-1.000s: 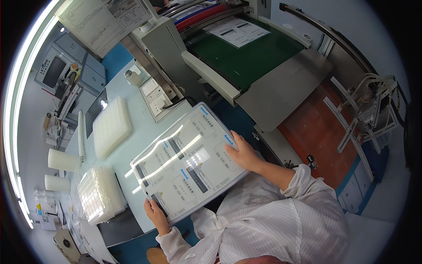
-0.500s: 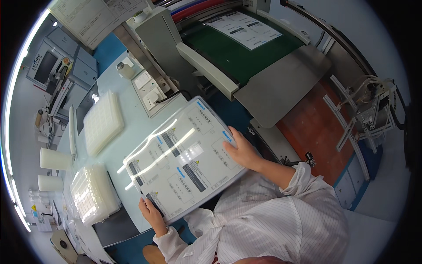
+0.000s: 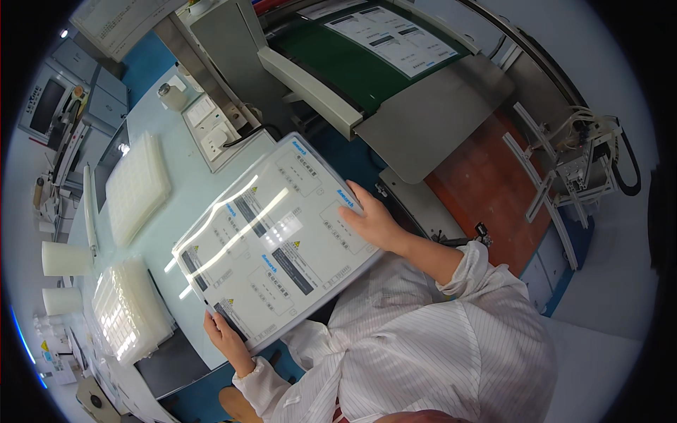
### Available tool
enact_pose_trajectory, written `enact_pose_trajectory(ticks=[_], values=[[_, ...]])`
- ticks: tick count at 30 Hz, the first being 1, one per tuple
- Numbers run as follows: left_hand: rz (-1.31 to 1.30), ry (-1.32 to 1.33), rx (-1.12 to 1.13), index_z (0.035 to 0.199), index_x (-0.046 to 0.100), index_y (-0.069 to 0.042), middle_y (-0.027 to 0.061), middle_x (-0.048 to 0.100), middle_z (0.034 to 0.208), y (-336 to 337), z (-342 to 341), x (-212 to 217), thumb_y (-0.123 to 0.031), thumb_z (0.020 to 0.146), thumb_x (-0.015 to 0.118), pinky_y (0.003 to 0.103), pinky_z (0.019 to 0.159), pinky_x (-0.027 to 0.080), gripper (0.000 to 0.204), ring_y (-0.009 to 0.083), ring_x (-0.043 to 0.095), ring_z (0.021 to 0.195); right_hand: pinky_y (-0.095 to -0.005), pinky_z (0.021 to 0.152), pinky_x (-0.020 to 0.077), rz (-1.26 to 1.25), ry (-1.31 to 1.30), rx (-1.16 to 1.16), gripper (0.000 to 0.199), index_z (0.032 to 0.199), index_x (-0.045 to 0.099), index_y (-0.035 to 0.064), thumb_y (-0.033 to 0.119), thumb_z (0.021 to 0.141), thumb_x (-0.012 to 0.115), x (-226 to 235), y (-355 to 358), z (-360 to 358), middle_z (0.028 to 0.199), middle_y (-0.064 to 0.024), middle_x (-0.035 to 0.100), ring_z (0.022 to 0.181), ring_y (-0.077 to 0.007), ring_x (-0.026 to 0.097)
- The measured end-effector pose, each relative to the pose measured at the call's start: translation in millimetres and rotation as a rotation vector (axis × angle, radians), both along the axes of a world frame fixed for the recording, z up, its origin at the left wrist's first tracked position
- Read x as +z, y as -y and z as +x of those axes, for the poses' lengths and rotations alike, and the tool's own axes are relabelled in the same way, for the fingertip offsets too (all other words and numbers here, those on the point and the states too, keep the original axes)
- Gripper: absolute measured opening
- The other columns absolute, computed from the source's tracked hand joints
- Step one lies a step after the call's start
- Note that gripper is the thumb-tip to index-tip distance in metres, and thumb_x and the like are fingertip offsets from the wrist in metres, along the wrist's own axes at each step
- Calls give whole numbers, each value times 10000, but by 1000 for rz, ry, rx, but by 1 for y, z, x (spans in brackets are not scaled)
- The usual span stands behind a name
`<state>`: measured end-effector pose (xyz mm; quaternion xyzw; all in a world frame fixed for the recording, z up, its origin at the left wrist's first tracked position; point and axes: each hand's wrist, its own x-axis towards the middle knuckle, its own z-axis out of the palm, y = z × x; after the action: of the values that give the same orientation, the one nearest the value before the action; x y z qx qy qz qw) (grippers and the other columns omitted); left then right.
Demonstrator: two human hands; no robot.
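Note:
A thick stack of glossy printed sheets is held tilted in front of me, its upper edge over the table. The sheets are pale with blue lettering, dark blocks and yellow warning triangles; light streaks reflect off the surface. My left hand grips the lower left corner, fingertips showing along the edge. On the right edge, my right hand clasps the stack with its thumb on top and the other fingers mostly hidden beneath. Beyond, a similar printed sheet lies on a green conveyor belt.
On the pale table are a stack of translucent trays, a plastic-wrapped stack, white rolls, a small bottle and a socket panel. A metal plate slopes from the belt above an orange-brown surface, beside a metal frame.
The sheet on the belt has come nearer the metal plate, and another sheet has appeared behind it. My view has shifted slightly; both hands keep the same hold on the stack.

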<state>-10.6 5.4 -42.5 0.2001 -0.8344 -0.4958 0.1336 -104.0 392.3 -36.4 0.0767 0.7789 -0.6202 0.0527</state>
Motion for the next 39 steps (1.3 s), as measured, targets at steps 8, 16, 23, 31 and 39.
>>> enact_pose_trajectory(ticks=[8, 16, 23, 31, 39], values=[[-18, 12, -6, 1285, 481, 68, 145, 550, 1184, 3, 1, -1, -233, 1007, 461, 298, 925, 405, 411, 190, 521, 1046, -374, 1059, 360, -452, -269, -525, 618, 1420, 276, -79, 120, 916, 574, 15, -102, -58, 1384, -219, 401, 1292, -272, 418], [18, 23, 29, 1287, 472, 80, 145, 550, 1184, -1, 0, 0, -231, 1009, 457, 292, 919, 410, 418, 184, 522, 1046, -437, 1143, 204, -919, -59, -1039, 627, 1410, 172, -92, 147, 917, 480, 23, -238, -138, 1459, -267, 210, 1392, -359, 194], [21, -9, 38, 1288, 466, 83, 153, 543, 1202, 1, -1, -4, -223, 1009, 452, 292, 936, 402, 415, 189, 521, 1065, -456, 1061, 324, -645, 20, -953, 641, 1392, 283, -53, 222, 884, 559, -1, -274, -160, 1458, -256, 257, 1332, -357, 309], [-42, -1, 38, 1277, 479, 63, 136, 544, 1184, 0, -1, -2, -217, 1011, 447, 288, 927, 402, 388, 179, 518, 1053, -549, 1044, 307, 1146, 79, -411, 740, 1374, 389, 11, 384, 803, 676, 0, -265, -179, 1385, -202, 403, 1302, -370, 365], [8, 18, 61, 1272, 489, 51, 114, 537, 1174, -4, -1, 1, -221, 1014, 444, 278, 918, 401, 378, 156, 511, 1034, -555, 1132, 132, 1209, 75, -389, 831, 1480, 231, 41, 601, 897, 426, -21, -270, -171, 1538, -200, 202, 1437, -358, 134]])
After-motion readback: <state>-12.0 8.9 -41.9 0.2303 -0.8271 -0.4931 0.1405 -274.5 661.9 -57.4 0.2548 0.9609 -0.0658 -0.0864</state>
